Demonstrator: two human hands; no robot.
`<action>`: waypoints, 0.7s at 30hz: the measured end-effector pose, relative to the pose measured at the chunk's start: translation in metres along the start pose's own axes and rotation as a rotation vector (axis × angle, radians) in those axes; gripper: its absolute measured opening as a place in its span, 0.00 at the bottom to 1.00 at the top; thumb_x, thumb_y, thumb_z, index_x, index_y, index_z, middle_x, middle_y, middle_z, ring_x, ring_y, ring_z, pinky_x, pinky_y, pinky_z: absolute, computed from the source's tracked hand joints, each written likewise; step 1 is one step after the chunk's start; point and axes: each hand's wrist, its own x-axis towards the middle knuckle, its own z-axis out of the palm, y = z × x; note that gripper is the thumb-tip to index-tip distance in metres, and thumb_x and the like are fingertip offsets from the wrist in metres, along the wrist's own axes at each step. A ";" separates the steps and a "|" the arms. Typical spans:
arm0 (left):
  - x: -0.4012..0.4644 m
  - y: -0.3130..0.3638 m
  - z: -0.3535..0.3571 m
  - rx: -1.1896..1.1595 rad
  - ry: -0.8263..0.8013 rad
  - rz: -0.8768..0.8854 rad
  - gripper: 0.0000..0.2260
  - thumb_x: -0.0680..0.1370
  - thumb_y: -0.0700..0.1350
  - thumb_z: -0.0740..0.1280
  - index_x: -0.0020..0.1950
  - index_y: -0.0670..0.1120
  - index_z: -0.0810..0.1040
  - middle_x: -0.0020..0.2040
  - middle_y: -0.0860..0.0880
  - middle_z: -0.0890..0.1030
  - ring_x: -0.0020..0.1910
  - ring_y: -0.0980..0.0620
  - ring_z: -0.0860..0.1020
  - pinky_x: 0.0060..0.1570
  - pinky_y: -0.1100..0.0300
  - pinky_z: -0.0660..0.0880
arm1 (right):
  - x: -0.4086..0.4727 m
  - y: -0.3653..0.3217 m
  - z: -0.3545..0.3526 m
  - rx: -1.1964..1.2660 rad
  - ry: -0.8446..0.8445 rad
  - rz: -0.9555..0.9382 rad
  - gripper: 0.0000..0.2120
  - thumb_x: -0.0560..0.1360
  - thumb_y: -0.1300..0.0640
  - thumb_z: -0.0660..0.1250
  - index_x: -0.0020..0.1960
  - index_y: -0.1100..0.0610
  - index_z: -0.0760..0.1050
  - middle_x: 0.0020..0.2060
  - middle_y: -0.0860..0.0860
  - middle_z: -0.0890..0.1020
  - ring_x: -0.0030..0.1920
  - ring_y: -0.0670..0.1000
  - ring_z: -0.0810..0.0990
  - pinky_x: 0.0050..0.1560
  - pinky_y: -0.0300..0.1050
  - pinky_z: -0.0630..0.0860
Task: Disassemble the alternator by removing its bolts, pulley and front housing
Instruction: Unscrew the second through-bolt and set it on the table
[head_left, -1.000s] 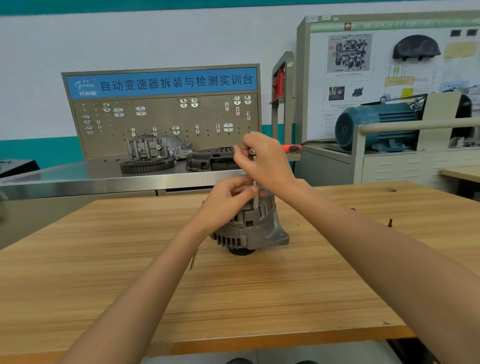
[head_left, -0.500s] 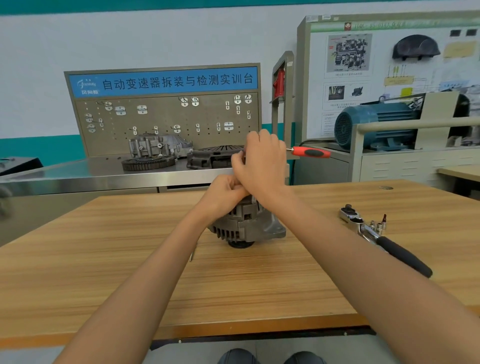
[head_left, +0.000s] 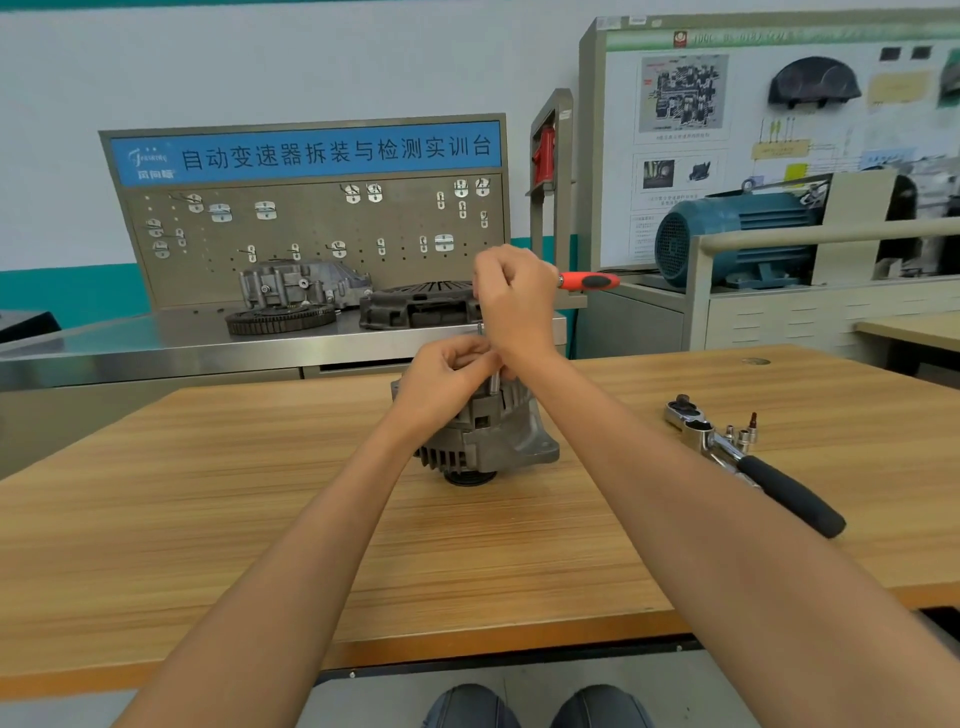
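Wooden table (head_left: 208, 519) surface — alternator (head_left: 483, 441) stands near its centre, pulley end down. Left hand (head_left: 447, 379) pinches the vertical extension shaft (head_left: 496, 382) above the housing; right hand (head_left: 517, 301) grips the red-handled ratchet (head_left: 589, 281). Right of it — a black-handled ratchet (head_left: 753, 467) lies apart.

A wooden worktop (head_left: 260, 519) with a striped grain carries the alternator (head_left: 488, 441), which stands near the middle on its dark pulley end. To the right lies a ratchet wrench (head_left: 748, 457), its chrome head toward the far side and its black handle toward the near edge. A few small sockets and a bit (head_left: 743, 431) stand just beside the ratchet's neck.
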 end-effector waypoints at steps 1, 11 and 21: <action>0.000 0.000 0.000 -0.005 0.006 0.002 0.10 0.78 0.41 0.66 0.44 0.55 0.82 0.42 0.52 0.85 0.48 0.52 0.82 0.56 0.53 0.75 | 0.001 0.000 0.001 0.030 -0.003 0.019 0.18 0.68 0.57 0.55 0.25 0.69 0.67 0.22 0.56 0.66 0.30 0.56 0.66 0.44 0.50 0.68; 0.001 0.001 -0.001 0.000 0.001 -0.028 0.05 0.78 0.43 0.66 0.46 0.49 0.81 0.41 0.47 0.85 0.50 0.35 0.79 0.59 0.44 0.74 | 0.010 -0.007 -0.005 0.370 -0.138 0.242 0.16 0.67 0.54 0.55 0.23 0.59 0.63 0.20 0.54 0.64 0.26 0.50 0.63 0.31 0.38 0.64; 0.001 -0.003 -0.006 -0.030 -0.067 -0.020 0.06 0.79 0.43 0.65 0.48 0.50 0.81 0.43 0.51 0.85 0.48 0.56 0.82 0.55 0.62 0.75 | 0.022 0.004 -0.004 0.850 -0.331 0.415 0.28 0.77 0.57 0.50 0.18 0.52 0.61 0.15 0.49 0.64 0.21 0.49 0.64 0.41 0.42 0.72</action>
